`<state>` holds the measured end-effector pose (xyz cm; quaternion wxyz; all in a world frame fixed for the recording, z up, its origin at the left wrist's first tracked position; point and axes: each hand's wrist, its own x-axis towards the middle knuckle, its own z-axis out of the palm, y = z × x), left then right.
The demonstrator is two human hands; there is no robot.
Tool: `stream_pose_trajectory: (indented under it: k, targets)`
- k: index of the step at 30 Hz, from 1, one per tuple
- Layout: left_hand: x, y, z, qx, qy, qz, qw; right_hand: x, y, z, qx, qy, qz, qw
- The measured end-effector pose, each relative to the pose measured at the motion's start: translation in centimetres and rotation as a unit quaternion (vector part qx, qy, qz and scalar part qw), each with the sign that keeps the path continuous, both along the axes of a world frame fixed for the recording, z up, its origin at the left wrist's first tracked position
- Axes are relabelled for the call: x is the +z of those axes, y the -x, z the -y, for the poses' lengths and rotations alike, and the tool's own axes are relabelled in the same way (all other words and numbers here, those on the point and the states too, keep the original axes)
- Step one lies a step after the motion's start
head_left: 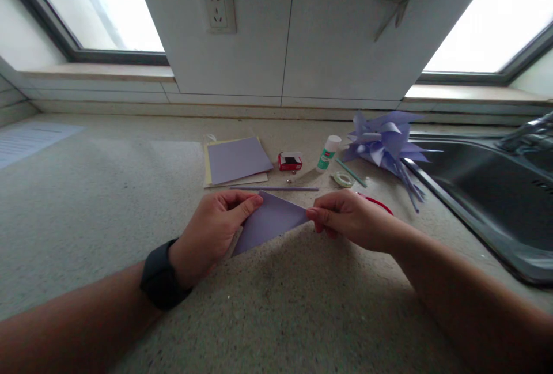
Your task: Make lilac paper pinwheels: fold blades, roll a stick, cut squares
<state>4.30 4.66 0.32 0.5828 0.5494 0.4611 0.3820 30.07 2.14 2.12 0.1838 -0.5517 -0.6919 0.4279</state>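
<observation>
A purple sheet of paper (273, 221), folded into a triangle, is held up over the countertop between both hands. My left hand (218, 224) pinches its upper left corner, thumb on top; a dark watch band circles that wrist. At the right tip, my right hand (341, 217) grips the paper between thumb and fingers. Just beyond the hands lies a thin purple stick (285, 189). Behind it are a stack of purple and cream paper sheets (237, 161), a small red box (289, 161) and a glue stick (329, 154) standing upright.
Purple paper pinwheels (384, 138) lie beside the metal sink (488, 189) at the right. A roll of tape (343, 179), a green stick (352, 173) and a red-handled tool (378, 203), partly hidden, sit near my right hand. A printed sheet (34, 138) rests far left.
</observation>
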Motion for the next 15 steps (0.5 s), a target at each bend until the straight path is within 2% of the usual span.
stream_pose_trajectory:
  k: [2,4,7,8,10,13,15]
  targets:
    - [0.0,0.2,-0.4,-0.005,-0.024,-0.034,0.999,0.1,-0.6,-0.2,-0.016,-0.012,0.011,1.0]
    - [0.0,0.3,-0.5,-0.024,-0.037,-0.052,0.998,0.2,-1.0,-0.2,-0.037,-0.056,0.043,0.997]
    - [0.0,0.2,-0.3,-0.055,-0.074,-0.083,0.992,0.4,-0.5,0.4,-0.037,-0.192,0.089,0.977]
    - [-0.1,0.1,-0.3,-0.065,-0.095,-0.105,0.988,0.5,0.0,0.7,-0.013,-0.236,0.088,0.968]
    - [-0.2,0.1,-0.2,-0.093,-0.135,-0.153,0.975,0.5,1.1,1.4,0.082,-0.276,0.068,0.955]
    - [-0.4,0.4,-0.5,-0.141,-0.161,-0.194,0.957,0.3,2.5,2.0,0.216,-0.249,0.064,0.942]
    - [-0.4,0.6,-0.7,-0.157,-0.177,-0.217,0.947,0.0,2.8,2.0,0.241,-0.228,0.081,0.94]
